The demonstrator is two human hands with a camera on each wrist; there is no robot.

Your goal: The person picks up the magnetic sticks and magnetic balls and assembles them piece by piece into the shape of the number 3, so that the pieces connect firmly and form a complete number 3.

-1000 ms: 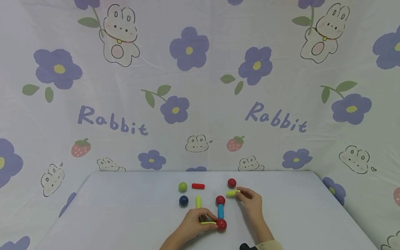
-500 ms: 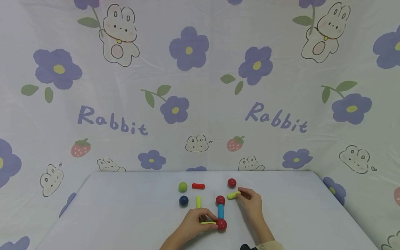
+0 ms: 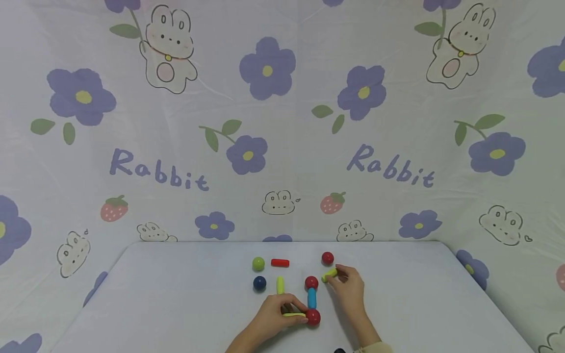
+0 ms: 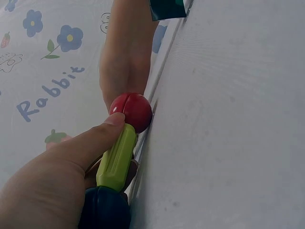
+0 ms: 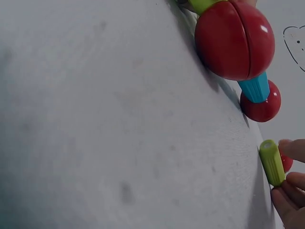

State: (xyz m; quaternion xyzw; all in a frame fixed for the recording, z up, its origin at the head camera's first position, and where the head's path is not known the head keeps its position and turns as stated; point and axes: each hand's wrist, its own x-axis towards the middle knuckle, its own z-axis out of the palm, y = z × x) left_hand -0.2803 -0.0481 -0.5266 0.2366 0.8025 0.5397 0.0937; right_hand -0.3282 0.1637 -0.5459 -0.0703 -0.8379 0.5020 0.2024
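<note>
My left hand (image 3: 282, 314) grips a yellow-green rod (image 4: 116, 160) with a red ball (image 4: 136, 113) at one end and a dark blue ball (image 4: 105, 210) at the other. In the head view the hand hides this blue ball. From the red ball a blue rod (image 3: 312, 298) runs away to a second red ball (image 3: 311, 283). Beyond the left fingers a yellow-green rod (image 3: 280, 285) sticks out, its near end hidden. My right hand (image 3: 350, 289) pinches another yellow-green rod (image 5: 271, 163), slanted, right of the second red ball.
A loose red ball (image 3: 327, 258) lies just behind the right hand. At the back left are a green ball (image 3: 258, 264), a red rod (image 3: 280, 263) and a dark blue ball (image 3: 259, 283). The white table (image 3: 176, 289) ends at a patterned cloth (image 3: 300, 147).
My right hand has shifted slightly left, and its rod has turned from nearly sideways to a slant, with the thumb further along it. The left hand and the joined pieces have not moved.
</note>
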